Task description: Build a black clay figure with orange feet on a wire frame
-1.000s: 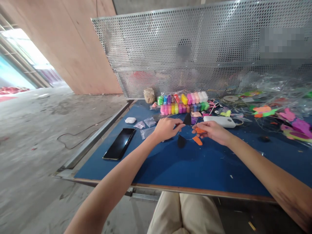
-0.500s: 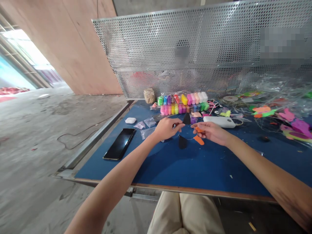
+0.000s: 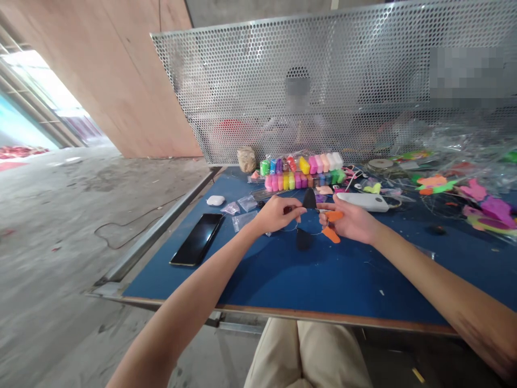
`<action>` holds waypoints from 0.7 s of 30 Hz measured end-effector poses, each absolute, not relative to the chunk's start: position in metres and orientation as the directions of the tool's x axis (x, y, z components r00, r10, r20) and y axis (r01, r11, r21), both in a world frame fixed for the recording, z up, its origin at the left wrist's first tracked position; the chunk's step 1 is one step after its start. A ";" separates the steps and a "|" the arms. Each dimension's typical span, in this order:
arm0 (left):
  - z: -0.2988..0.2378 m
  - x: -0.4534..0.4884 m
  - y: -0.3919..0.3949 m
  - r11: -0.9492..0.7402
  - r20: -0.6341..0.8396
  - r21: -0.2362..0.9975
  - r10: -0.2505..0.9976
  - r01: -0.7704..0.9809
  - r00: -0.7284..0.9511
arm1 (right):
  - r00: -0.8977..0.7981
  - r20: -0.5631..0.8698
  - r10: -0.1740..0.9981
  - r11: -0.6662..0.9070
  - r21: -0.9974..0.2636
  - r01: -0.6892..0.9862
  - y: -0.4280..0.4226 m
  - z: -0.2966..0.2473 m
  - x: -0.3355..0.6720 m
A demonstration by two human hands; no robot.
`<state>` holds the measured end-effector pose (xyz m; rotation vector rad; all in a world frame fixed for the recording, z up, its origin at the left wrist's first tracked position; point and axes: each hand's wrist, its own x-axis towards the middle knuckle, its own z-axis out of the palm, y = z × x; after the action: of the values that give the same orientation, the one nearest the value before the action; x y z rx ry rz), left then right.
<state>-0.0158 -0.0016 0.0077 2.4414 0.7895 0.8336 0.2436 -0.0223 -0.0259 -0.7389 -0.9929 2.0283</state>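
My left hand (image 3: 278,212) is closed in a pinch beside a black rounded piece (image 3: 309,199), and a thin string runs between the two hands at its base. My right hand (image 3: 355,218) has its fingers bent around the string by an orange piece (image 3: 334,216). Below it dangles a second orange piece (image 3: 331,234), and a second black piece (image 3: 302,239) hangs lower between the hands, both joined by the string. What exactly lies between my left fingertips is too small to make out.
A black phone (image 3: 197,239), a white earbud case (image 3: 215,200) and small clear bags (image 3: 247,203) are at left. Behind stand colourful clay packs (image 3: 299,180) and a perforated metal panel (image 3: 250,81). A white power bank (image 3: 363,202) and bright foam cutouts (image 3: 495,210) lie right.
My right hand has turned and opened its fingers somewhat, so more of the upper orange piece shows. The lower orange piece has shifted slightly down and right. My left hand stays nearly in place.
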 end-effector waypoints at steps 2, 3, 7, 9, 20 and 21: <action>0.009 -0.016 -0.003 -0.744 0.404 0.582 0.616 0.329 0.676 | -0.600 -0.184 0.779 -0.491 -0.774 -0.400 -0.027 -0.021 0.240; 0.010 -0.017 -0.003 -0.745 0.404 0.588 0.607 0.314 0.684 | -0.618 -0.184 0.764 -0.512 -0.756 -0.408 -0.030 -0.019 0.238; 0.012 -0.017 -0.004 -0.750 0.413 0.595 0.594 0.290 0.690 | -0.642 -0.134 0.755 -0.479 -0.782 -0.399 -0.037 -0.014 0.235; 0.011 -0.017 -0.004 -0.751 0.425 0.590 0.601 0.296 0.677 | -0.627 -0.092 0.773 -0.395 -0.844 -0.363 -0.036 -0.015 0.237; 0.000 -0.017 0.002 -0.790 0.585 0.411 0.611 0.455 0.533 | -0.052 0.242 0.969 0.243 -0.970 0.008 -0.021 -0.036 0.234; 0.000 -0.016 0.002 -0.792 0.586 0.401 0.608 0.461 0.536 | -0.033 0.254 0.967 0.254 -0.967 0.022 -0.022 -0.036 0.233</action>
<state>-0.0163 0.0021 -0.0003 2.5749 0.9075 1.0980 0.2328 -0.0216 -0.0364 -1.0220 -1.3607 1.0257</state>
